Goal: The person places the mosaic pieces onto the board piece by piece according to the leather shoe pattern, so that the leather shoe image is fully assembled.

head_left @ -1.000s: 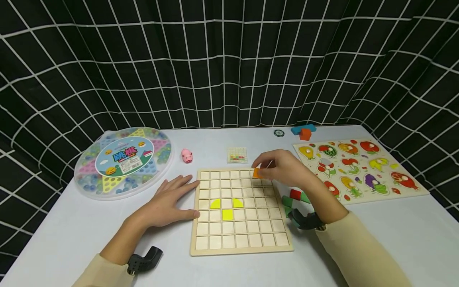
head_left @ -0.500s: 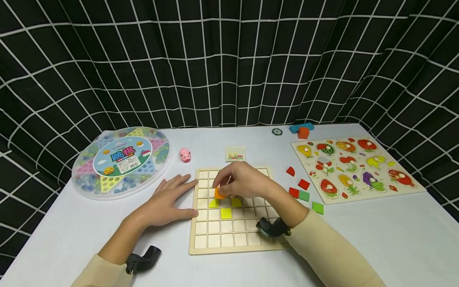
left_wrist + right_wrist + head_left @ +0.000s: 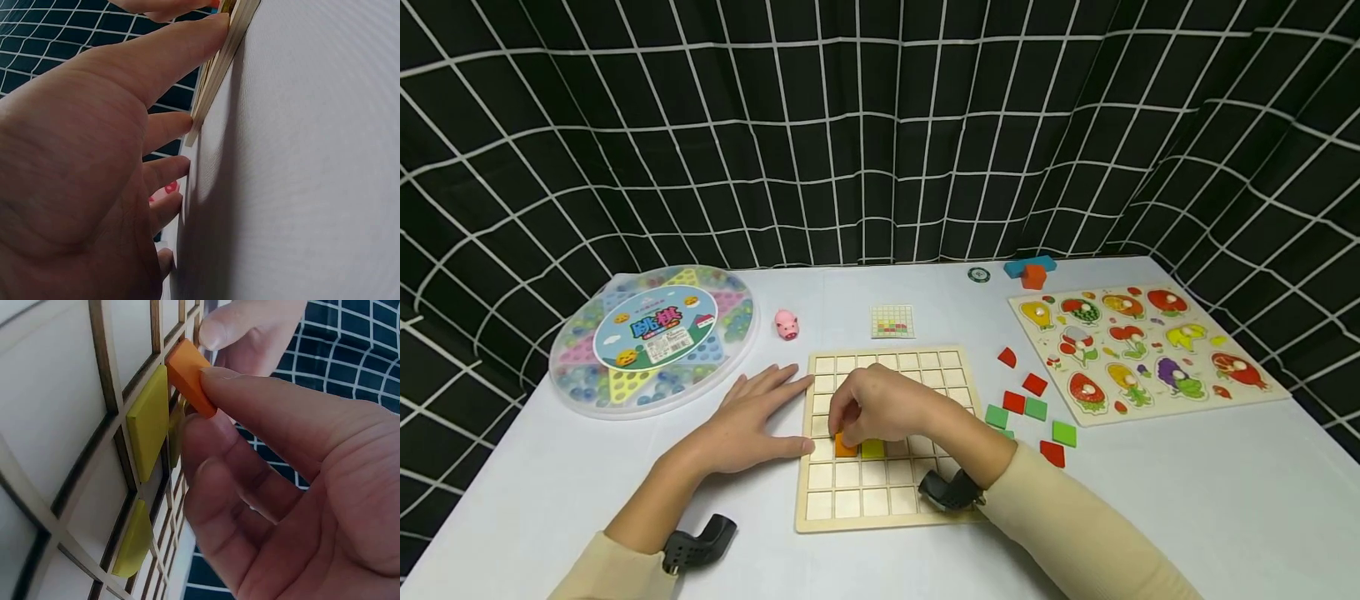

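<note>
Head view: right hand [image 3: 880,407] pinches orange tile [image 3: 845,447], tilted, just left of yellow square [image 3: 872,450] on grid board [image 3: 865,528]; left hand [image 3: 756,427], fingers spread, touches board's edge. Seating seems underway; next calls for levelling, then release. Half a second ago, tile sat farther up-board.

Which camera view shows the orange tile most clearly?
The right wrist view: the orange tile appears large, pinched in the right hand. The head view shows it small and partly covered; in the left wrist view, I cannot identify it.
</note>
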Available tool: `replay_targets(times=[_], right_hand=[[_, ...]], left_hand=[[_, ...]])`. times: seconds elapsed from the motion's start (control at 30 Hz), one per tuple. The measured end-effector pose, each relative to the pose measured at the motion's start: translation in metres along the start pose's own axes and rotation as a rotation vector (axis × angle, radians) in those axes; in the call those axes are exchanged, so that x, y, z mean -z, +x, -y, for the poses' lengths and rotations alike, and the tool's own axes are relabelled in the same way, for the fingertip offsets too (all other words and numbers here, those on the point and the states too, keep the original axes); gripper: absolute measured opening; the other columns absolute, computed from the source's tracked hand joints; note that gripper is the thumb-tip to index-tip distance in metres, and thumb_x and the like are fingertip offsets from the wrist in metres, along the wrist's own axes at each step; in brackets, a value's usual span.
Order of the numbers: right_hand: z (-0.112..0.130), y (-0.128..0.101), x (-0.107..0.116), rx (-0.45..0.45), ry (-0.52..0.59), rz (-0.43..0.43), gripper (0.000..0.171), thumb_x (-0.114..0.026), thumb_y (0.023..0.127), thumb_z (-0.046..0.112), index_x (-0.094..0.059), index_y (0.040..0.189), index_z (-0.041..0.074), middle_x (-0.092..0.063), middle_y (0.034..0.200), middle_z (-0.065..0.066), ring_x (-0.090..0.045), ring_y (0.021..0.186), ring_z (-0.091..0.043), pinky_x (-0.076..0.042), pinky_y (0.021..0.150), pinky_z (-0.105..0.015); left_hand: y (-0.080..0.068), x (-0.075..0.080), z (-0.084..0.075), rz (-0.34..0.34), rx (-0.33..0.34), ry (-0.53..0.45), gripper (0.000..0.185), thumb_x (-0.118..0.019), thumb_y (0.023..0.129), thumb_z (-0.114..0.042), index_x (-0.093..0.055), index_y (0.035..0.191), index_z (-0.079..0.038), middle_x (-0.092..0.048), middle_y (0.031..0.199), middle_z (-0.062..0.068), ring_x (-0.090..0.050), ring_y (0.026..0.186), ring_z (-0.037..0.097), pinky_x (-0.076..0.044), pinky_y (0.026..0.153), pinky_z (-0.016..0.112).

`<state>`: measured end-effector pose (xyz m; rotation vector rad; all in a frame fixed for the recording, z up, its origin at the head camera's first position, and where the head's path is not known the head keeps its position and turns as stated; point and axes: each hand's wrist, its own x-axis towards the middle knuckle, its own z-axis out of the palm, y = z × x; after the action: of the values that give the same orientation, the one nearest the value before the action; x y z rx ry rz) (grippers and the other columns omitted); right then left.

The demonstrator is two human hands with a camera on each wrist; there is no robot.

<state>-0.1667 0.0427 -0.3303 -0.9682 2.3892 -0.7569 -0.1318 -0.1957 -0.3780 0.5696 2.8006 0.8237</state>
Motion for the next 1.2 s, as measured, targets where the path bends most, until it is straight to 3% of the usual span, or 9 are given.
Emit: replay_targets(times=[0.23,0.47,0.77,0.97,1.2], right_hand=[[0.002,-0.002,-0.005,0.056,-0.122,0.012,0.012,-0.084,0.085,0.006,-0.079,0.084,0.018,-0.066,0.076,0.014,-0.058,0.076,-0.003,-0.05,0.074,-0.021],[0.002,-0.005,-0.007,0.09,-0.238,0.001,0.009,-0.084,0.086,0.013,-0.081,0.091,0.02,-0.07,0.083,0.015,-0.057,0.08,-0.003,-0.048,0.092,-0.027],[-0.009,-0.02,0.012,0.14,-0.061,-0.032,0.015,-0.082,0.087,0.008,-0.081,0.1,0.013,-0.071,0.087,0.008,-0.06,0.079,-0.006,-0.053,0.072,-0.021],[-0.023,-0.04,0.032,0.053,0.03,-0.068,0.016,-0.08,0.089,0.009,-0.081,0.104,0.013,-0.071,0.087,0.009,-0.063,0.081,-0.009,-0.055,0.071,-0.024],[-0.046,-0.067,0.052,-0.057,0.056,-0.11,0.018,-0.078,0.09,0.01,-0.08,0.108,0.013,-0.073,0.094,0.004,-0.064,0.088,-0.014,-0.056,0.074,-0.03]], left_hand=[[0.001,-0.001,0.002,0.0,-0.004,0.009,0.087,-0.077,0.085,-0.057,-0.046,0.157,-0.02,-0.034,0.168,0.013,-0.02,0.158,0.044,-0.004,0.126,0.068],[0.001,0.0,0.001,0.001,-0.003,0.007,0.087,-0.077,0.085,-0.057,-0.046,0.157,-0.02,-0.034,0.168,0.013,-0.02,0.158,0.043,-0.004,0.126,0.068],[-0.001,-0.001,0.0,0.0,0.001,0.004,0.087,-0.078,0.085,-0.056,-0.047,0.157,-0.019,-0.034,0.167,0.014,-0.02,0.158,0.044,-0.004,0.126,0.069],[-0.001,-0.001,-0.001,0.002,0.009,0.005,0.086,-0.078,0.084,-0.055,-0.047,0.157,-0.019,-0.034,0.167,0.014,-0.02,0.158,0.044,-0.004,0.125,0.068],[0.001,-0.002,-0.001,0.001,0.006,0.007,0.087,-0.078,0.084,-0.054,-0.046,0.157,-0.019,-0.034,0.168,0.013,-0.02,0.158,0.043,-0.003,0.126,0.067]])
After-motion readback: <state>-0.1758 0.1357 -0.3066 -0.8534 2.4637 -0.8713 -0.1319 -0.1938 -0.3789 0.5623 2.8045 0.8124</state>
